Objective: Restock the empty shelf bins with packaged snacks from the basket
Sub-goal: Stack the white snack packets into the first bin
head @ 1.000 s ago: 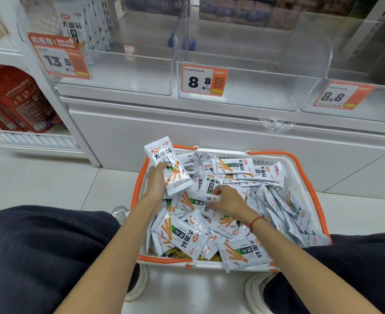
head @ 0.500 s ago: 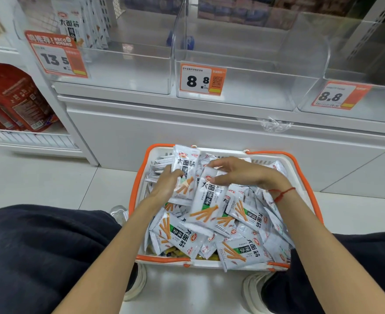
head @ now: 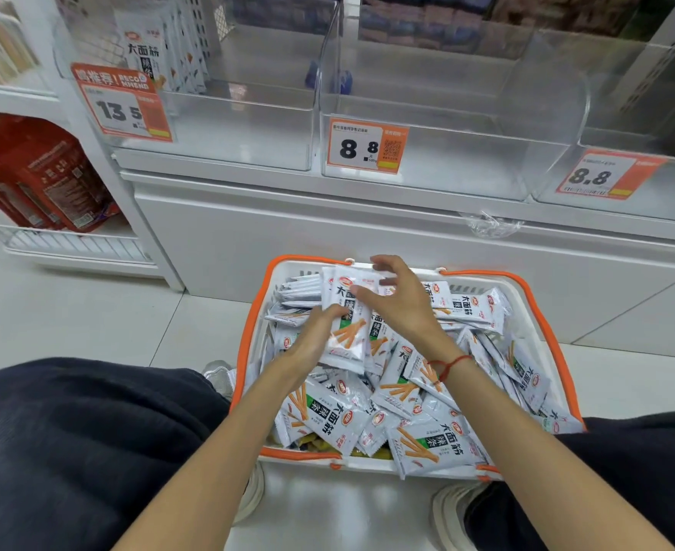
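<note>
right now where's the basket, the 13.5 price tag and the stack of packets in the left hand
basket (head: 542, 308): head view, on the orange rim at its right side
13.5 price tag (head: 119, 109): head view, on the printed digits
stack of packets (head: 346, 336): head view, on the front packet's face
left hand (head: 314, 336): head view, on its back

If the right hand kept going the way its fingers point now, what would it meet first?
Probably the far rim of the basket: the right hand points up-left over the held snack packets. Depth is unclear; it might pass above toward the white cabinet.

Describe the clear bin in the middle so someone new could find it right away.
Start at the white shelf above the orange-rimmed white basket. Three clear plastic bins sit along it; take the middle clear bin. Its orange price tag reads 8.8 with a square code, unlike its neighbours' tags.
</note>
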